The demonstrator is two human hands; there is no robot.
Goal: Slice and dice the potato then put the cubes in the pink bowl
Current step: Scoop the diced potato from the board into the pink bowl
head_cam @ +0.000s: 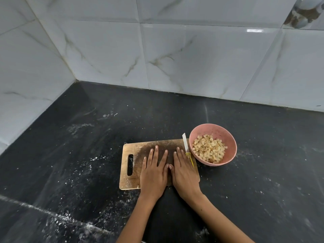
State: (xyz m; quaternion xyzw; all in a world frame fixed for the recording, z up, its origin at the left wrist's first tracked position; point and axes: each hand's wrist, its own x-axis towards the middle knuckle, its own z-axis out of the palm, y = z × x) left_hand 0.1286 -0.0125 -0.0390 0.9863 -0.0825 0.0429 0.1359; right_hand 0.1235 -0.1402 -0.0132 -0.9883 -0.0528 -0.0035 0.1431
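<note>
Resting flat on the rectangular wooden cutting board [138, 149], both hands lie side by side with fingers straight and spread, holding nothing. The left hand [154, 170] covers the board's middle; the right hand [184, 171] lies on its right part, and the two thumbs touch between them. The board's long axis runs left to right across the dark speckled tabletop [87, 137], with its slotted handle hole at the left end. A small knife with a white blade and yellow handle [186, 149] lies on the board's right edge, just beside the right hand's outer fingers; its long axis runs near to far, blade tip pointing away from the person and slightly left, handle end toward them. The diced pale potato cubes [209, 149] are heaped inside the round pink bowl [231, 146], which stands upright on the tabletop just right of the board and knife. White marbled wall tiles [157, 50] rise behind.
</note>
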